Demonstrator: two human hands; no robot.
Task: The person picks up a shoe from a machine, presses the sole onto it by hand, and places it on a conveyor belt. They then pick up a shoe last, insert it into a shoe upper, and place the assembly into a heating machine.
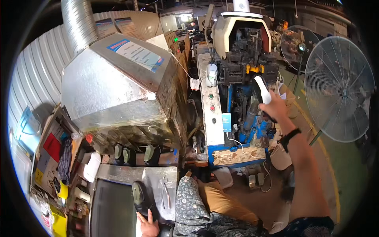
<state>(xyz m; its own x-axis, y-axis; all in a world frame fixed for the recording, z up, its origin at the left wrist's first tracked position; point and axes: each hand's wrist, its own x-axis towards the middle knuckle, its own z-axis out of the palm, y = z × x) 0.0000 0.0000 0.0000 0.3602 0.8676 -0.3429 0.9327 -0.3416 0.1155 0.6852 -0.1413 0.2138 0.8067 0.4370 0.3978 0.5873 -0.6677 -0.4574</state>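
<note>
Out to the right, my right hand (273, 105) is closed around a dark shoe with a white sole (262, 90). It holds the shoe tilted, sole showing, in front of a machine (249, 51) with dark clamps and a yellow part. Low on the left, my left hand (148, 226) has its fingers stretched out and apart. Their tips touch the near end of a black shoe with an olive-green bottom (138, 195). That shoe lies across the metal edge of a conveyor (114, 205). Several similar shoes (151, 155) stand at the oven mouth behind it.
A large metal oven hood (114, 85) rises at the left. Beside the machine runs a pale control panel (212, 106) with buttons. A big wire-guarded fan (342, 91) stands at the right. A curved metal tool (166, 193) lies on the conveyor's plate. Cables (269, 173) trail below the machine.
</note>
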